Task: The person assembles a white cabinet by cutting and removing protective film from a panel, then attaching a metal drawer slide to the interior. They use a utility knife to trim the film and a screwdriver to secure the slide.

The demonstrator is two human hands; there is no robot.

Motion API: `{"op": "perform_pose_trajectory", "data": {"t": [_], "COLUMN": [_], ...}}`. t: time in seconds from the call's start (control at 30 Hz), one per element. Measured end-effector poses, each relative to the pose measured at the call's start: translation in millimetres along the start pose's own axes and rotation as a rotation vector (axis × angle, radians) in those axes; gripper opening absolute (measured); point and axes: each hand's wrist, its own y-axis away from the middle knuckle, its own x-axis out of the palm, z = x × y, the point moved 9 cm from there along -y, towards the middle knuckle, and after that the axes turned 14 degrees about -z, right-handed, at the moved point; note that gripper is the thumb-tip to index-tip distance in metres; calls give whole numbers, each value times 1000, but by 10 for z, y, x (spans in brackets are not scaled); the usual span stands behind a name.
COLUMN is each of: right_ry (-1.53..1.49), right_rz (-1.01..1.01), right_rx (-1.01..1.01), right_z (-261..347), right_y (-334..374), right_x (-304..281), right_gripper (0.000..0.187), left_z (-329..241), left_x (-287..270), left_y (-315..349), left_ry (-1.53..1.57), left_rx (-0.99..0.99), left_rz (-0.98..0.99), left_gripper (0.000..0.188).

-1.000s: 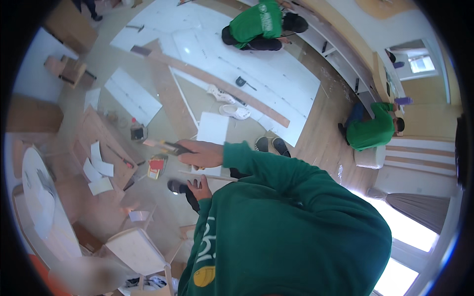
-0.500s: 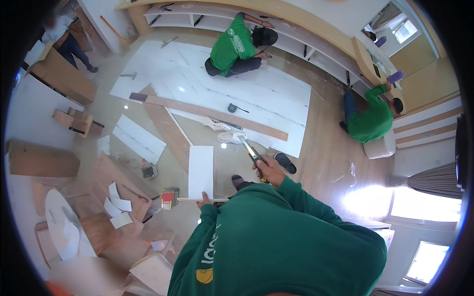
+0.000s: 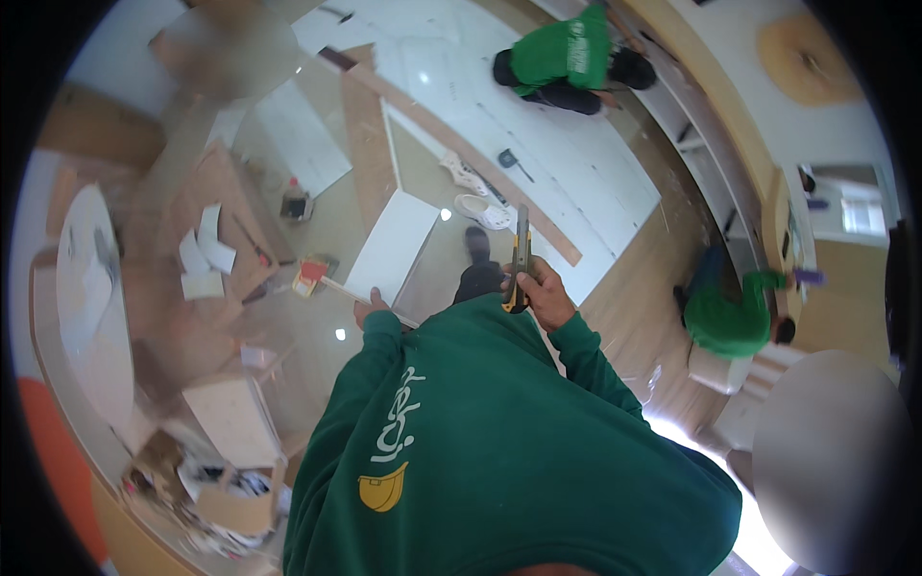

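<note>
My right hand [image 3: 547,296] is closed around a black and yellow utility knife [image 3: 521,254], its front end pointing away from me. With my left hand [image 3: 372,309] I grip the near edge of a white rectangular panel [image 3: 392,246]; the thumb lies on top and the other fingers are mostly hidden. A thin pale strip or edge runs along that near side. Beside the panel's left corner sits a small red and yellow container [image 3: 311,276]. The knife is to the right of the panel and apart from it.
A large white marble-patterned sheet [image 3: 605,202] covers the floor ahead, with a long brown board [image 3: 461,154], white shoes [image 3: 480,211] and a tape measure [image 3: 507,157] on it. Two co-workers in green [image 3: 567,53] are by the low shelves. Cardboard [image 3: 226,240] with white offcuts lies left.
The view has swung, so the room appears shifted and turned. The knife now points more straight ahead, less to the left. The panel looks tilted rightward; my left hand still grips it.
</note>
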Motion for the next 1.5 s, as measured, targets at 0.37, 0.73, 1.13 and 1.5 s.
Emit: {"op": "perform_pose_trajectory", "data": {"t": [0.37, 0.73, 1.13, 1.5], "right_ry": [446, 993, 1186, 809], "right_rz": [351, 525, 1217, 2124], "right_rx": [97, -381, -157, -400], "right_z": [782, 1210, 172, -1361], "right_y": [-1651, -2030, -2152, -1429], "right_x": [201, 1516, 2868, 4051], "right_gripper": [39, 35, 38, 18], "left_z": [455, -318, -75, -62], "left_x": [-226, -151, -437, -236], "left_y": [-722, -321, 367, 785], "left_ry": [-108, -5, -329, -486], "left_rx": [149, -212, -395, -847], "left_rz": [-12, -465, -685, -1216], "left_gripper": [49, 56, 49, 38]}}
